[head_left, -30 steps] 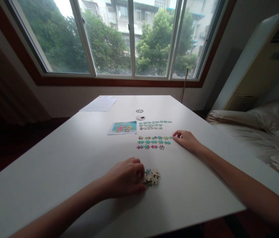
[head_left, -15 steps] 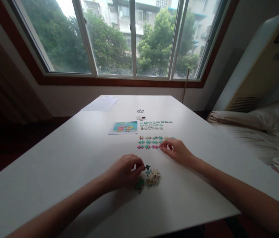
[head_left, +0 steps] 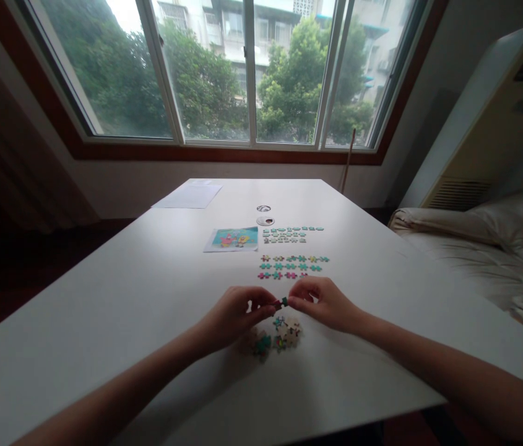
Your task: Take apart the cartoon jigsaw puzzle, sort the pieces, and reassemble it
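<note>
Red-green jigsaw piece [head_left: 284,301]: we've got left hand [head_left: 237,311] and right hand [head_left: 325,305] both pinching it, probably so it doesn't twist.

left hand [head_left: 234,313]: pinch grip | right hand [head_left: 325,303]: pinch grip, nearly meeting the left | forearms [head_left: 131,390]: angled inward

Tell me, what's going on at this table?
A person is handling jigsaw pieces with both hands. The left hand pinches a small puzzle piece, and the right hand has its fingertips at the piece's other end; whether they grip it is hard to tell. Loose pieces lie heaped just below on the white table. Farther off, other pieces lie in rows, near a colourful picture.
</note>
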